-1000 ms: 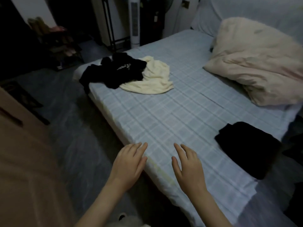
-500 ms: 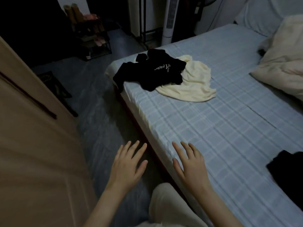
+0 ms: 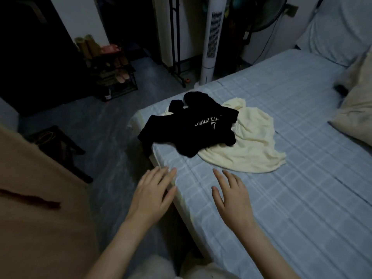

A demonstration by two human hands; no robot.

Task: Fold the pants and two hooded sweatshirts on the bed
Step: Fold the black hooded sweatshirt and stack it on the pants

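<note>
Black crumpled hooded sweatshirt with white lettering [image 3: 187,129] lies heaped at a corner of the pale blue checked bed [image 3: 281,208]. One sleeve spills over the edge, and the pile rests on a cream soft sweatshirt [image 3: 251,146] spread beneath it. In the head view both hands hover short of the pile. The left hand [image 3: 151,194] is over the mattress edge and the right hand [image 3: 231,200] above the sheet, fingers straight and empty, probably reaching for the top garment first. No pants show here.
</note>
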